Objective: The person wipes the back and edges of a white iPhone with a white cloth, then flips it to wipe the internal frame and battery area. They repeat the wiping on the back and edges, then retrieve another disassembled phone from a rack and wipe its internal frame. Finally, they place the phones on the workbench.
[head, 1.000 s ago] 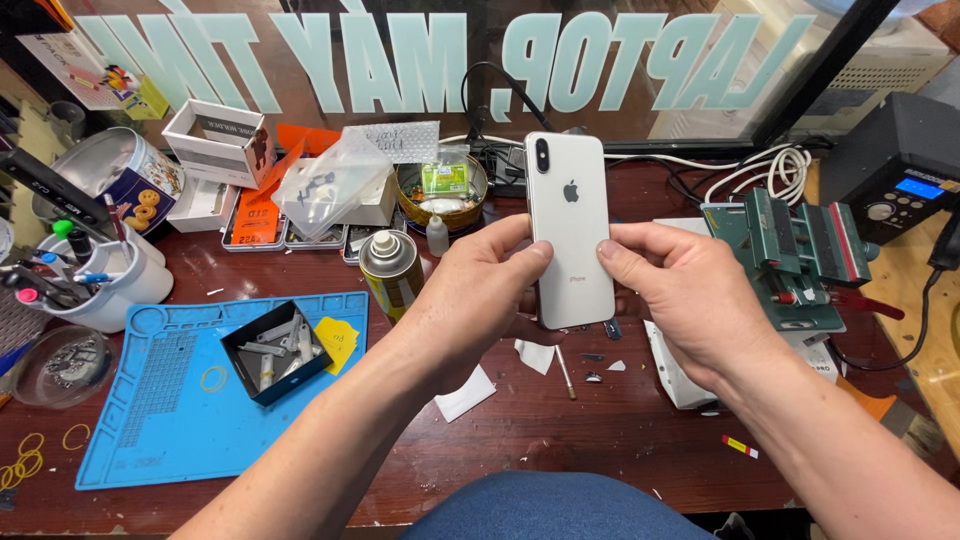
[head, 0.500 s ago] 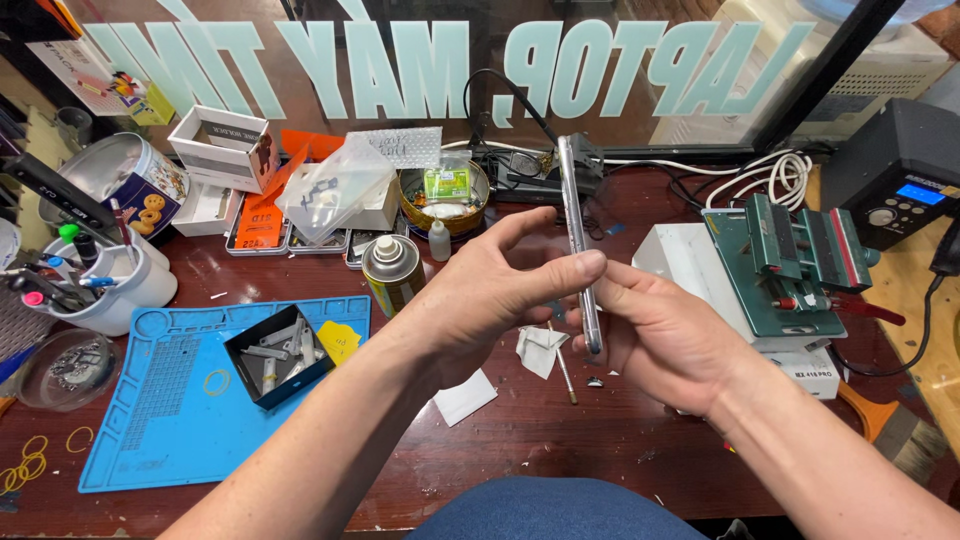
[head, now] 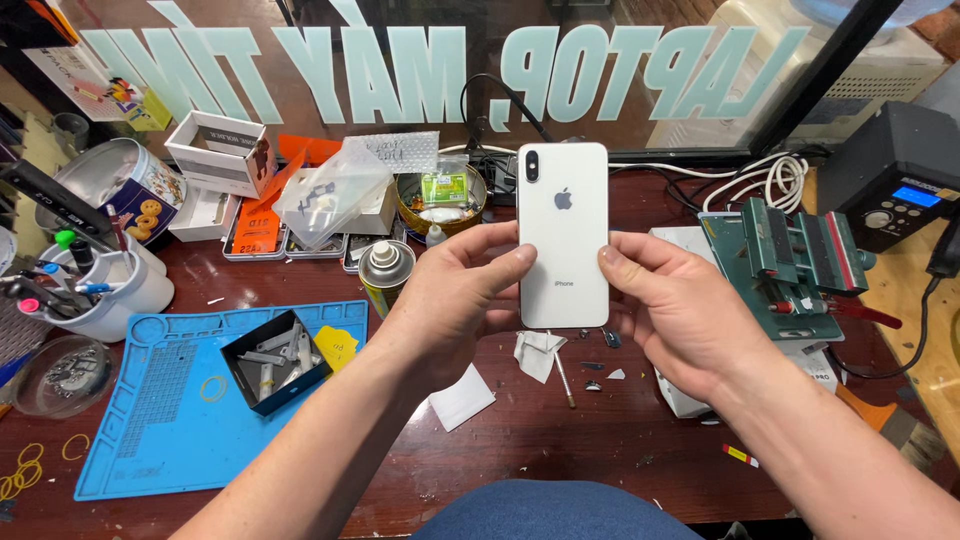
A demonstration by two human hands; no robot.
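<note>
White phone (head: 563, 235) is held upright over the bench's middle, back facing up, pinched at its side edges only by left hand (head: 455, 300) and right hand (head: 680, 310). Slippery glass could be dropped onto the green clamp jig (head: 790, 265), or the small screws (head: 592, 368) below.

Workbench (head: 560, 450): dark reddish-brown wood, scuffed, w/ a lighter wooden top (head: 925, 330) adjoining at right. Glass pane (head: 420, 110) stood along the bench's far edge, bearing large pale letters seen from behind; black frame bar (head: 825, 75) slanted across its right part. Brick wall (head: 935, 22) showed at upper right. Light was even, bright, w/ reflections in the glass.
</note>
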